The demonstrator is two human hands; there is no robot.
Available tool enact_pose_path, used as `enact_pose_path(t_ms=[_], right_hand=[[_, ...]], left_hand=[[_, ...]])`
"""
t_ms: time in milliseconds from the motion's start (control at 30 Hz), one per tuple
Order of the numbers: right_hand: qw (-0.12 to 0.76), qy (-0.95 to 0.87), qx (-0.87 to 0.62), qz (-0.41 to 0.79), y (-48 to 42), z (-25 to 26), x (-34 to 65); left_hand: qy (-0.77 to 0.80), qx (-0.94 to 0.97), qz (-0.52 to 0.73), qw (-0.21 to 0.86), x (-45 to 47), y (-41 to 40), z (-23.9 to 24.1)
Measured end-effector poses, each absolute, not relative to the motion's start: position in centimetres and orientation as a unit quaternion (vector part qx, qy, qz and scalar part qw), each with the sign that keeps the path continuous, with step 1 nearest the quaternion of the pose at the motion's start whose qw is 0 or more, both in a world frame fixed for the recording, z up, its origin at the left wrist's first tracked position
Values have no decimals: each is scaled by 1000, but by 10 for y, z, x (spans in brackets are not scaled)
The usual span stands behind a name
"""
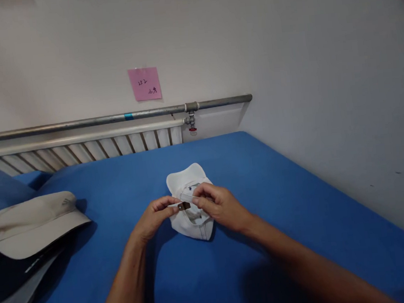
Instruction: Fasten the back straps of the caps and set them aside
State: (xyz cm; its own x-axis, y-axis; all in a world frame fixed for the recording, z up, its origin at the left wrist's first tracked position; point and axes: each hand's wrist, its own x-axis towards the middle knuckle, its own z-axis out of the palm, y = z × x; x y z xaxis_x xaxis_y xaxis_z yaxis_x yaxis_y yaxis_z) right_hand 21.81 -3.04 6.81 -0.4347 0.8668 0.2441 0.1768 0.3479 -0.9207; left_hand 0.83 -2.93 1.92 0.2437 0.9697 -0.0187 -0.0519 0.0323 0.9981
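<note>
White cap (193, 219) is pinned just under both hands | metal buckle (184, 205) pinched by left hand (154, 219) | strap nipped by right hand (218, 204) | strap axis runs hand-to-hand, buckle left of right grip

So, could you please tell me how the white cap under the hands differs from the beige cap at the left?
The white cap lies folded, both hands on its strap buckle; the beige cap sits open and untouched. The white one looks smaller; the beige one rests on a stack. Both are on blue cloth.

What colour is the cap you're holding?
White cap, held by left hand and right hand; head view.
</note>
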Motion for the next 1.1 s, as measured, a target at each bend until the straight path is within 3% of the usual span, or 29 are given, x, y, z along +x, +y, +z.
enact_pose_path(t_ms=[300,767,1100], right_hand=[[388,-525,-399,644,-9,25,225],[405,-557,-340,641,-17,9,210],[354,-456,-345,740,-8,18,219]], left_hand=[[463,480,430,609,14,-22,10],[433,454,424,653,22,-22,12],[405,413,477,661,16,-21,8]])
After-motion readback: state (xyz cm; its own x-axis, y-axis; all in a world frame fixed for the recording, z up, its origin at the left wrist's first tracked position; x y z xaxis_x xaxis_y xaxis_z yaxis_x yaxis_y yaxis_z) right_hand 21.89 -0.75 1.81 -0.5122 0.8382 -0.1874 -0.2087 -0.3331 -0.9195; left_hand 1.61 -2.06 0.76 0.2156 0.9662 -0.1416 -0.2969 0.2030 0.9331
